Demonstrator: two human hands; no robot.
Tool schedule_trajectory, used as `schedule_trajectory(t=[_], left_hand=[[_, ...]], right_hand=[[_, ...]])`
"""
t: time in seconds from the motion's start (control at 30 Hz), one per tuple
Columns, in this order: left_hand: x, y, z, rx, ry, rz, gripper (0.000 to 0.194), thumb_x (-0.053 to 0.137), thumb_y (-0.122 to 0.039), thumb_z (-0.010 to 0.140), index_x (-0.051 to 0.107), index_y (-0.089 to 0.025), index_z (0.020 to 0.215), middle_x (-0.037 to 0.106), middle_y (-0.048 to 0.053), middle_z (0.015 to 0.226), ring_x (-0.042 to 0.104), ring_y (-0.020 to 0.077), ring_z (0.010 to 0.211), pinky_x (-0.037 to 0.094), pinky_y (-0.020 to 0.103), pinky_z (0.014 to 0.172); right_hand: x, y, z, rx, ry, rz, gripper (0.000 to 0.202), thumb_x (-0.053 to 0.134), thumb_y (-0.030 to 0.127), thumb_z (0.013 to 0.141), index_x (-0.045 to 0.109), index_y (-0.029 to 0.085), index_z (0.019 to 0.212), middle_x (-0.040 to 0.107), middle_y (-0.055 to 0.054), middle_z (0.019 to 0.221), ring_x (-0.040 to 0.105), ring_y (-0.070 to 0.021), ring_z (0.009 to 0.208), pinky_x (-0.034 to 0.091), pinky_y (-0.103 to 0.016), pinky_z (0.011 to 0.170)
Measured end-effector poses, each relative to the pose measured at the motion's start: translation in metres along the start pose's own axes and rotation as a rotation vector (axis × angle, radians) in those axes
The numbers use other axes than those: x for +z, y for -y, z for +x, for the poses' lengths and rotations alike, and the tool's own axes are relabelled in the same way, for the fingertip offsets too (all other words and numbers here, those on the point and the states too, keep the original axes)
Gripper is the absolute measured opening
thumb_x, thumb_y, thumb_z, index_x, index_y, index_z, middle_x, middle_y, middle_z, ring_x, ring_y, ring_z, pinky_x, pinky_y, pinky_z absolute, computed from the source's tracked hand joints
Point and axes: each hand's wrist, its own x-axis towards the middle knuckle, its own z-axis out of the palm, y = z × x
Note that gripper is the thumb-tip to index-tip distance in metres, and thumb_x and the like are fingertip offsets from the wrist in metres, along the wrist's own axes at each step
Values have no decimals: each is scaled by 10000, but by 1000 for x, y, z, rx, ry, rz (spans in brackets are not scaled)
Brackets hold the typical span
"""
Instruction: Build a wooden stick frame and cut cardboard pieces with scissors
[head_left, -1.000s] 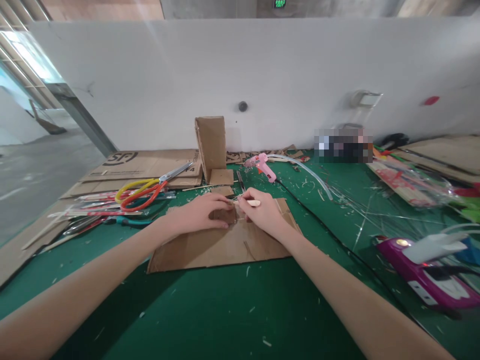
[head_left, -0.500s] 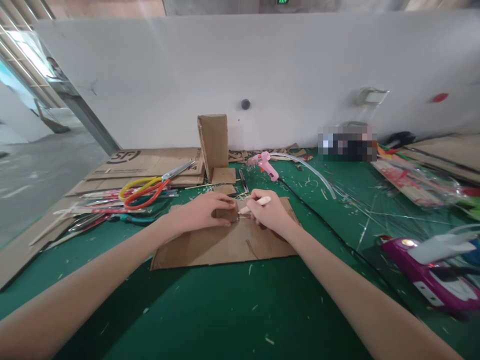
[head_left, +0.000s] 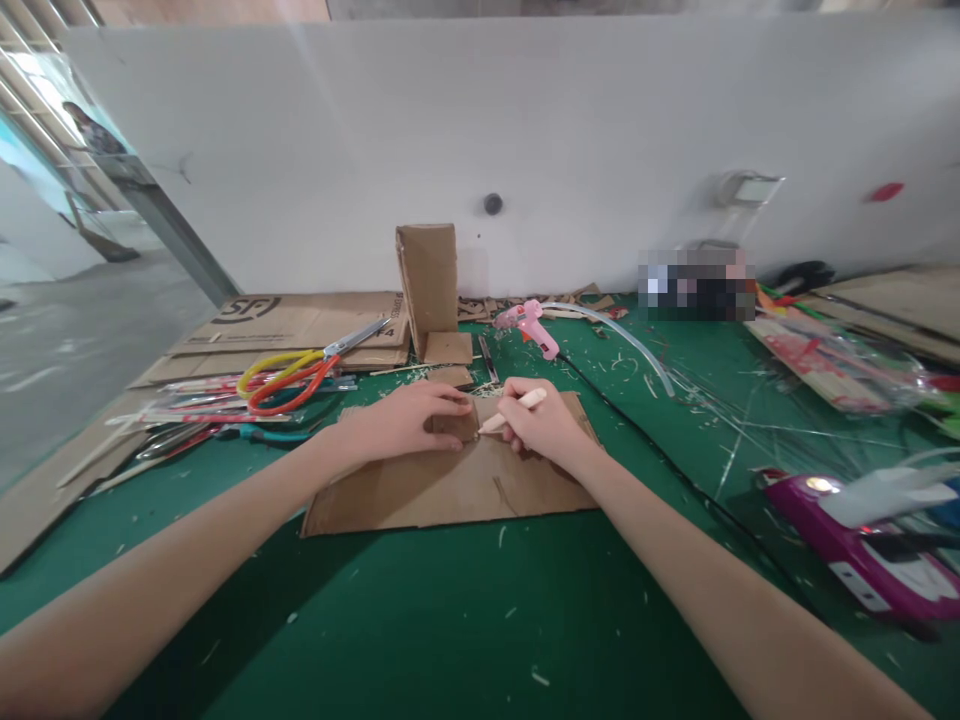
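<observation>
A brown cardboard sheet (head_left: 420, 497) lies flat on the green table in front of me. My left hand (head_left: 401, 420) rests on it, thumb and fingers curved around a small cardboard piece (head_left: 454, 424) pressed against the sheet. In my right hand (head_left: 536, 415) is a pale, cream-coloured pen (head_left: 534, 397), held in a writing grip. Its tip points down and left, by the right edge of the small piece; whether it touches is too small to tell. Just beyond my hands lie another cardboard scrap (head_left: 450, 376) and a slim craft knife (head_left: 488, 358).
A pink glue gun (head_left: 534, 328) lies behind my right hand, its black cord (head_left: 652, 445) running right. Scissors (head_left: 289, 380) top the tools at left. An upright cardboard piece (head_left: 429, 290) stands near the white partition (head_left: 337, 150). A purple power strip (head_left: 832, 540) sits at right.
The pen has shifted very slightly, its tip a little lower along the small piece's edge. My left hand keeps its place. At far left, more of a person in the background shows.
</observation>
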Motion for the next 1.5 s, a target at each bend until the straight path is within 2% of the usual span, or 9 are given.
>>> schedule_trajectory(t=[0.23, 0.4, 0.57, 0.77, 0.97, 1.1, 1.23, 1.4, 1.5], left_hand=[[-7, -7, -3, -15, -12, 33, 529, 500, -566, 805, 523, -264, 1238, 493, 50, 1320, 451, 240, 1180, 357, 356, 962], [-17, -13, -7, -30, -27, 98, 470, 491, -528, 819, 520, -250, 1197, 542, 58, 1221, 509, 236, 1075, 391, 339, 891], [-23, -17, -10, -48, -111, 88, 546, 489, -441, 825, 364, -262, 1326, 480, 69, 1267, 493, 239, 1102, 391, 338, 894], [-26, -26, -11, -221, -109, 53, 532, 399, -565, 832, 392, -319, 1304, 440, 73, 1179, 591, 169, 769, 452, 323, 719], [-22, -26, -13, -206, -63, 37, 630, 454, -537, 800, 288, -314, 1365, 357, 99, 1283, 579, 128, 672, 449, 300, 655], [-25, -22, -14, -110, -18, 3, 683, 494, -428, 799, 212, -268, 1400, 375, 106, 1337, 579, 206, 941, 436, 302, 782], [-30, -17, -16, -38, 48, -9, 731, 524, -356, 785, 170, -272, 1418, 312, 62, 1442, 413, 245, 1227, 384, 300, 912], [-32, -16, -16, -45, 51, 7, 708, 524, -414, 797, 202, -271, 1410, 404, 53, 1389, 485, 231, 1145, 411, 288, 860], [-27, -23, -13, -107, -10, 96, 597, 474, -502, 820, 327, -262, 1347, 477, 59, 1302, 555, 222, 1005, 431, 294, 770]], right_hand=[[-2, -1, 7, -129, -326, 240, 270, 524, 365, 800, 407, 207, 615, 510, 61, 432, 462, -80, 307, 308, -158, 258], [0, -2, 7, -209, -412, 239, 282, 536, 419, 824, 445, 207, 663, 495, 63, 475, 462, -77, 341, 326, -163, 264], [-5, 2, 6, -271, -519, 237, 255, 512, 438, 852, 451, 215, 747, 494, 57, 553, 449, -64, 386, 337, -148, 279], [-21, -1, 13, -325, -683, 223, 282, 477, 509, 858, 460, 235, 925, 505, 35, 686, 524, -89, 535, 377, -133, 310], [-24, -2, 14, -307, -659, 193, 286, 447, 509, 870, 463, 229, 925, 501, 16, 734, 530, -93, 567, 386, -136, 326], [-19, 1, 10, -337, -594, 122, 264, 447, 490, 876, 457, 227, 904, 505, 3, 743, 525, -100, 577, 385, -154, 343], [-7, 0, 5, -372, -461, 21, 259, 433, 477, 888, 490, 226, 906, 509, 2, 718, 512, -102, 568, 393, -189, 397], [3, -1, 1, -383, -345, -39, 236, 439, 453, 893, 509, 233, 939, 525, 5, 730, 521, -111, 598, 404, -211, 459], [2, 0, 0, -390, -344, -40, 236, 428, 449, 898, 513, 229, 922, 521, 10, 718, 518, -106, 583, 396, -211, 466]])
